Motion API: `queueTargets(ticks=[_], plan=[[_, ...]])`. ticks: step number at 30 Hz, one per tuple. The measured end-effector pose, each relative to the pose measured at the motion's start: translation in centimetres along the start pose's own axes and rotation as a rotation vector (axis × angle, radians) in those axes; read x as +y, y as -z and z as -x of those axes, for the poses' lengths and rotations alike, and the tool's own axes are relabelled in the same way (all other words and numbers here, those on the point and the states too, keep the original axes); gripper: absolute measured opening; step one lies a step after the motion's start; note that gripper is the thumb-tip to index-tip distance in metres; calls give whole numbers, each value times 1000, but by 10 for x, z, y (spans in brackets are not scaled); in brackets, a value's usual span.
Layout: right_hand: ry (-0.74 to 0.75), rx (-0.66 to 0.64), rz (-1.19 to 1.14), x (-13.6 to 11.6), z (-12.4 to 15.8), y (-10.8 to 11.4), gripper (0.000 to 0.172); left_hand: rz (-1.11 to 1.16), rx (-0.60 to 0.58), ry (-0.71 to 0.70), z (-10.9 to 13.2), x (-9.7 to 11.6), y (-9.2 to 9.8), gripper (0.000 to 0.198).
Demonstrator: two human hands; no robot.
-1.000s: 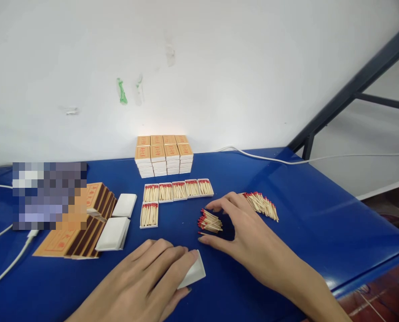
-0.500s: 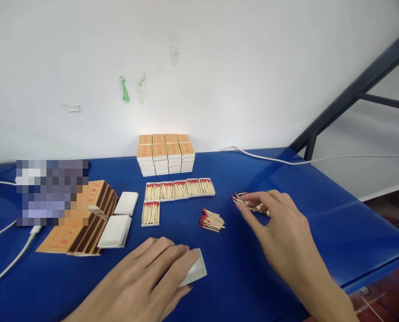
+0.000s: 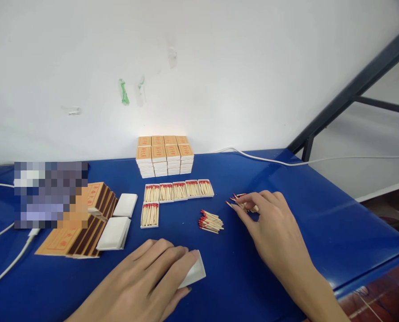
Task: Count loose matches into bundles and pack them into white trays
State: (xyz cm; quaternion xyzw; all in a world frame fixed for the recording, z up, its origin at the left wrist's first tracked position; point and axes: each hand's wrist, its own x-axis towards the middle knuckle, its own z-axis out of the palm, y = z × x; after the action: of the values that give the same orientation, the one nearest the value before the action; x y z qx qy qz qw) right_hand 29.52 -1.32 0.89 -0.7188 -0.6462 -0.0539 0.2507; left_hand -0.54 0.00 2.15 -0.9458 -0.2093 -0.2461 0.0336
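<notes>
My left hand (image 3: 149,277) is closed around a white inner tray of a matchbox (image 3: 196,273), whose far corner shows past the fingers; the fingers cover the rest. At the right, the thumb and fingers of my right hand (image 3: 276,228) pinch red-tipped matches (image 3: 237,202) low over the table, with more of them partly hidden beneath the hand. Between the two hands lies a loose heap of matches (image 3: 211,222). Beyond it, several match-filled trays stand in a row, and one more filled tray (image 3: 149,227) sits in front of the row's left end.
Closed matchboxes (image 3: 165,154) are stacked against the wall. Flat orange matchbox sleeves (image 3: 61,237) and white trays (image 3: 114,232) lie at the left, beside a blurred-out patch. A white cable (image 3: 269,157) crosses the back of the blue table (image 3: 336,214).
My right hand has moved slightly left, and the matches at its fingertips have shifted left with it. My left hand and the tray stay nearly where they were.
</notes>
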Motion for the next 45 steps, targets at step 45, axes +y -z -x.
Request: queueTargets(ticks=[45], plan=[[46,-8,22,-5,5,-5,20,4,-2,-9,5,-2,-3,35]])
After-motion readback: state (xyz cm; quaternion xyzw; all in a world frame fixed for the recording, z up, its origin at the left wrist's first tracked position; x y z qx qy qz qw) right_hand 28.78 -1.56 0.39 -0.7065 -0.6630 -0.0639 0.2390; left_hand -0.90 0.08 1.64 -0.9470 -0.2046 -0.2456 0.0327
